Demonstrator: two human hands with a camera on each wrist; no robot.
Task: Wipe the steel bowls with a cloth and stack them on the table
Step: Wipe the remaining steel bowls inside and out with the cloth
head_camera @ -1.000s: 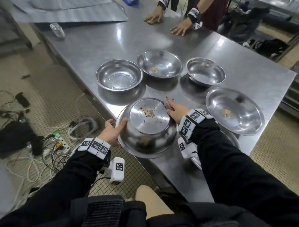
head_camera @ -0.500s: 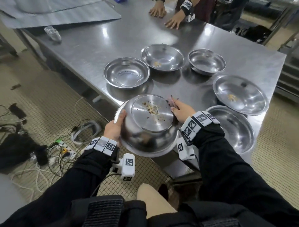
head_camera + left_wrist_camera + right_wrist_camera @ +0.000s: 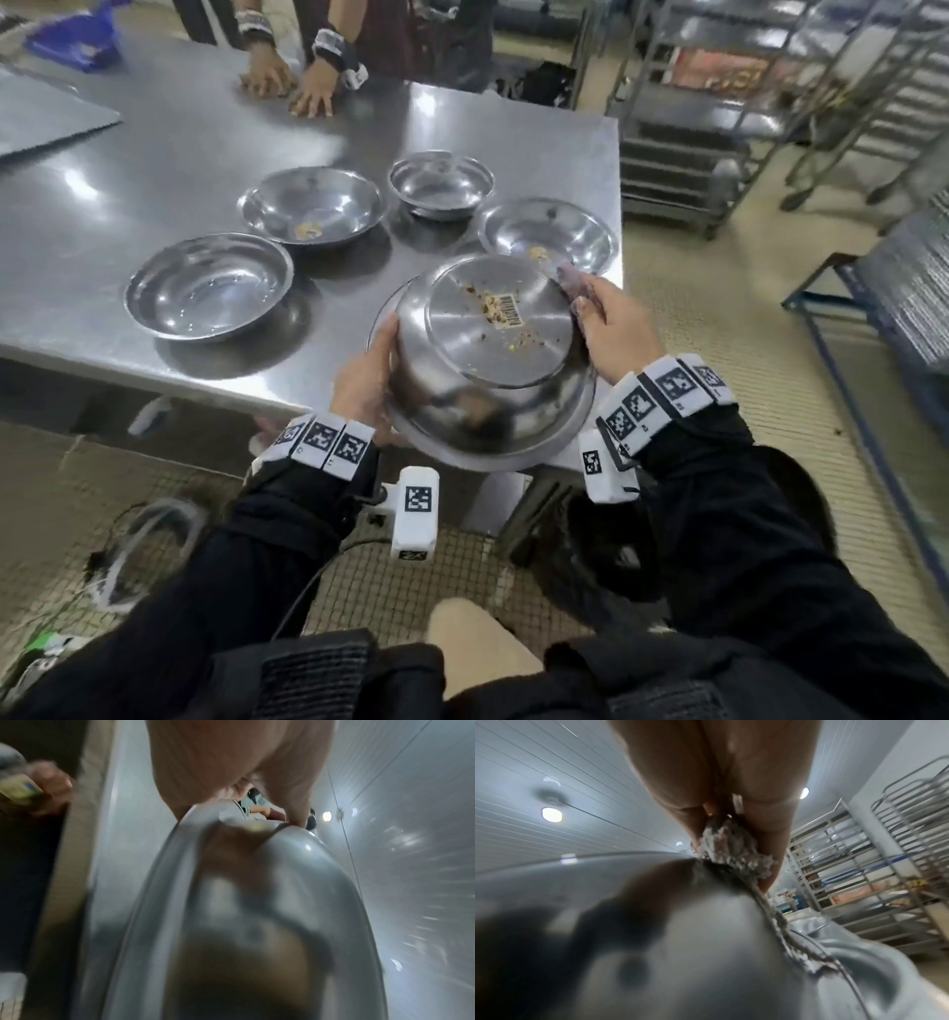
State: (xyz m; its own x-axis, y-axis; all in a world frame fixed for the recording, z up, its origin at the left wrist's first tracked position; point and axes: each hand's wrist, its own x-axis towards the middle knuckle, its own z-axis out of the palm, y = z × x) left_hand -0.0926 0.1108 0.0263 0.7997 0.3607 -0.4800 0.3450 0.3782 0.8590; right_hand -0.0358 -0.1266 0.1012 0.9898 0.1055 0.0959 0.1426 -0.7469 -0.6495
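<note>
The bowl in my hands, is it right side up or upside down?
Upside down: the bowl's flat base faces up, tilted, showing the barcode sticker and crumbs.

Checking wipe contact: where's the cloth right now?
Head view, right of centre: the cloth is pinched in the right hand, against the far right edge of the upturned bowl that the left hand holds.

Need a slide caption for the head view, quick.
Left hand steadies an upturned bowl; right hand holds cloth.
</note>
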